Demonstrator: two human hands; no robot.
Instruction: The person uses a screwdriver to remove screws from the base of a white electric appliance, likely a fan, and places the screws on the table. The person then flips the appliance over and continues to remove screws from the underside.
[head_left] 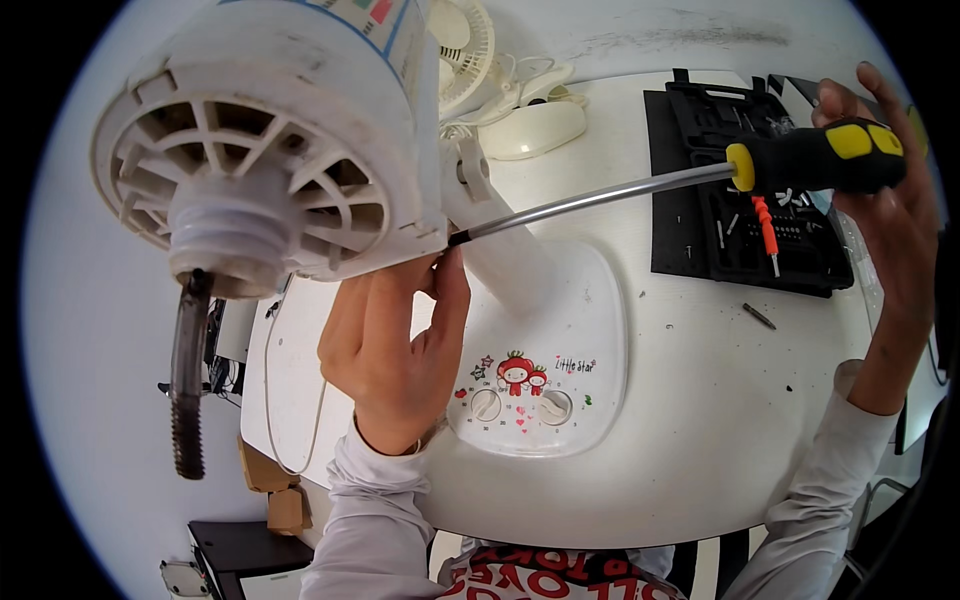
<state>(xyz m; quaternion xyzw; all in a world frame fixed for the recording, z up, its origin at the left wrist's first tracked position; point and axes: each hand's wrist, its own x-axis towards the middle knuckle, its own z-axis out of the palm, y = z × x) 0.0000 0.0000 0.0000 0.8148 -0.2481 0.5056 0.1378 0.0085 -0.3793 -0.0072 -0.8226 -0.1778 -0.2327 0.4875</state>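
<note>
The white motor housing (250, 150) of a table fan fills the upper left, with a bare metal shaft (190, 380) sticking out of its slotted front. Under the housing's lower edge, my left hand (390, 350) has thumb and forefinger close together right below the screwdriver tip; what they pinch is hidden. My right hand (890, 230) is at the black and yellow handle of a long screwdriver (620, 188), its palm against the handle and some fingers raised. The screwdriver's dark tip meets the housing's lower corner. Below stands the white fan base (540, 330) with two dials.
An open black tool case (720, 200) lies at the right, an orange-shafted bit (765, 225) in it. A loose screwdriver bit (758, 316) rests on the white table (680, 420). Behind are a fan grille (470, 60) and a cream plastic cover (535, 130) with cords.
</note>
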